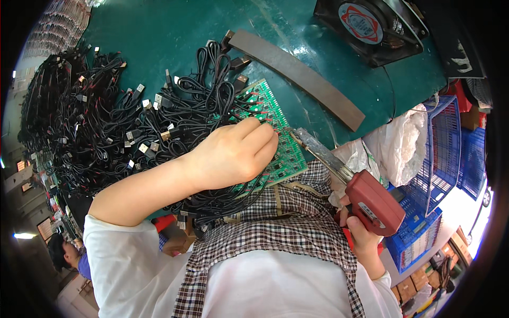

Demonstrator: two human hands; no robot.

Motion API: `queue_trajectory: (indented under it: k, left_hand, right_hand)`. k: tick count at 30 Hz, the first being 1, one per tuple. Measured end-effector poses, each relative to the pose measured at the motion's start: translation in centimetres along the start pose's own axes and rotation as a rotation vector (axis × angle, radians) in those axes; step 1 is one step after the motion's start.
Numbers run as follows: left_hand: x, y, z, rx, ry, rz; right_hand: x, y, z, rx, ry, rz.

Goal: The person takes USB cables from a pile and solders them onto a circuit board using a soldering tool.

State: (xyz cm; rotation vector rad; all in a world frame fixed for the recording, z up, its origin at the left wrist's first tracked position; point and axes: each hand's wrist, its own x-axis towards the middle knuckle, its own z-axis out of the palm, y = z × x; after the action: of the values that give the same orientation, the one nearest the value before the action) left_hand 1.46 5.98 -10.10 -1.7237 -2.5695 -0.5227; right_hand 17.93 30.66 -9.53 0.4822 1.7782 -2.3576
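My left hand (233,151) lies over a green circuit board (291,151), its fingers curled together at the board's middle; whatever they pinch is hidden. Thin red wire ends run onto the board from black USB cables (212,100) bunched to its left. In my right hand (365,238) is a dark red soldering gun (374,204), gripped by its handle. The gun's metal tip points up and left, close to the board's right edge and near my left fingertips; I cannot tell whether it touches.
A large heap of black cables (69,122) covers the left of the green table (159,32). A brown curved bar (302,74) lies beyond the board, and a black fan (389,37) stands far right. Plastic bags (400,143) and blue crates (445,143) flank the right edge. Another person (63,252) is lower left.
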Motion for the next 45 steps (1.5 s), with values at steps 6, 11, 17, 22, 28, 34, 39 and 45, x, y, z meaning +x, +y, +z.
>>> queue_trajectory:
  k: [6,11,17,22,28,34,39,45]
  left_hand:
    - [0.2,0.0,-0.2,-0.061,-0.029,-0.046]
    - [0.4,-0.2,-0.1,-0.261,0.119,-0.217]
    - [0.0,0.2,0.4,-0.221,0.100,-0.181]
    - [-0.1,0.5,0.4,-0.217,0.078,-0.192]
    - [-0.1,0.4,0.5,-0.230,0.090,-0.183]
    - [-0.1,0.4,0.6,-0.212,0.101,-0.167]
    - [-0.2,0.2,0.7,-0.225,0.092,-0.171]
    - [-0.1,0.3,0.4,-0.229,0.098,-0.172]
  right_hand:
    - [0.1,0.3,0.1,-0.076,0.006,-0.018]
    - [-0.1,-0.2,0.4,0.090,0.024,0.019]
    - [-0.1,0.1,0.4,-0.019,0.105,-0.032]
    - [-0.1,0.0,0.2,0.059,-0.007,-0.029]
    - [-0.2,0.3,-0.6,-0.040,-0.063,0.026]
    - [-0.4,0.2,-0.4,-0.064,0.009,0.119]
    - [-0.7,1.3,-1.1,-0.177,-0.005,0.097]
    - [-1.0,1.3,-1.5,-0.481,-0.060,-0.017]
